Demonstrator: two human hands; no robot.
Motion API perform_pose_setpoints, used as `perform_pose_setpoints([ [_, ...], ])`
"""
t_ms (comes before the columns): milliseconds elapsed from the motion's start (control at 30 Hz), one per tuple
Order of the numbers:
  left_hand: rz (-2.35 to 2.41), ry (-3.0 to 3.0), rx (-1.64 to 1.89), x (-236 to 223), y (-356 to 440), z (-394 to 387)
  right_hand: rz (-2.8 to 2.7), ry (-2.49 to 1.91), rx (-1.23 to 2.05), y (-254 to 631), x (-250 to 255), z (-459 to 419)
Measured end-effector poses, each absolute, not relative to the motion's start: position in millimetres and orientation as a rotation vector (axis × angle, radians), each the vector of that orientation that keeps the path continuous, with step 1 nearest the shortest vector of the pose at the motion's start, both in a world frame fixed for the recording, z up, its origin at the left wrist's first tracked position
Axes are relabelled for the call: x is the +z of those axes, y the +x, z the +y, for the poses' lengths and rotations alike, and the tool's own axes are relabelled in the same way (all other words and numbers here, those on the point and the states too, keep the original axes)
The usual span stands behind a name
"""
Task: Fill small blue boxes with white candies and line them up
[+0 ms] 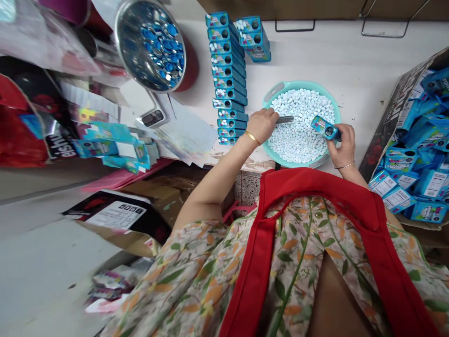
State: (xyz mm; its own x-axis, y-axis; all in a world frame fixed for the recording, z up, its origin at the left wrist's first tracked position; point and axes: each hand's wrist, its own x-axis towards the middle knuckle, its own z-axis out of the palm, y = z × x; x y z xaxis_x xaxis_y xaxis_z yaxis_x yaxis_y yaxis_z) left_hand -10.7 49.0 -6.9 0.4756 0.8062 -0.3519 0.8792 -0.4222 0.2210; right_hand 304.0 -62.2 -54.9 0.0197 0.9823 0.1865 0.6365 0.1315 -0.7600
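Observation:
My left hand point(262, 125) is closed around a small metal scoop point(286, 120), held over a turquoise basin point(277, 91). The basin is full of small white and pale blue candies point(301, 110). At its right side, my right hand point(344, 144) grips a small blue candy box point(325, 127) with a dark round hole in its end. The box is tilted above the candies, apart from the scoop. Left of the basin stands a long row of similar blue boxes point(228, 84), with white candies at the ends of several. A shorter group of boxes point(255, 41) is beside it.
A metal pot point(128, 47) holds blue and silver lids at the back left. Near it are a digital scale point(153, 118), papers point(191, 135) and flattened blue cartons point(128, 149). On the right, a large carton point(382, 126) is filled with blue boxes. Wire handles point(294, 30) edge the table's back.

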Motion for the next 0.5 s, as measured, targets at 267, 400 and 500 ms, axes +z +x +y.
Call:
perform_pose_setpoints([
  [267, 1.165, 2.059, -0.115, -91.5, 61.4, 21.3, -1.552, -1.678, 0.554, 332.3, -42.6, -63.3],
  [400, 1.1, 1.941, 0.071, -89.6, 44.9, 12.2, -1.51, -1.707, 0.548, 334.2, -40.4, -67.2],
  [500, 1.015, 1.967, 0.214, -62.9, 14.8, 12.5, -1.535, -1.73, 0.56, 332.4, -41.6, -69.0],
])
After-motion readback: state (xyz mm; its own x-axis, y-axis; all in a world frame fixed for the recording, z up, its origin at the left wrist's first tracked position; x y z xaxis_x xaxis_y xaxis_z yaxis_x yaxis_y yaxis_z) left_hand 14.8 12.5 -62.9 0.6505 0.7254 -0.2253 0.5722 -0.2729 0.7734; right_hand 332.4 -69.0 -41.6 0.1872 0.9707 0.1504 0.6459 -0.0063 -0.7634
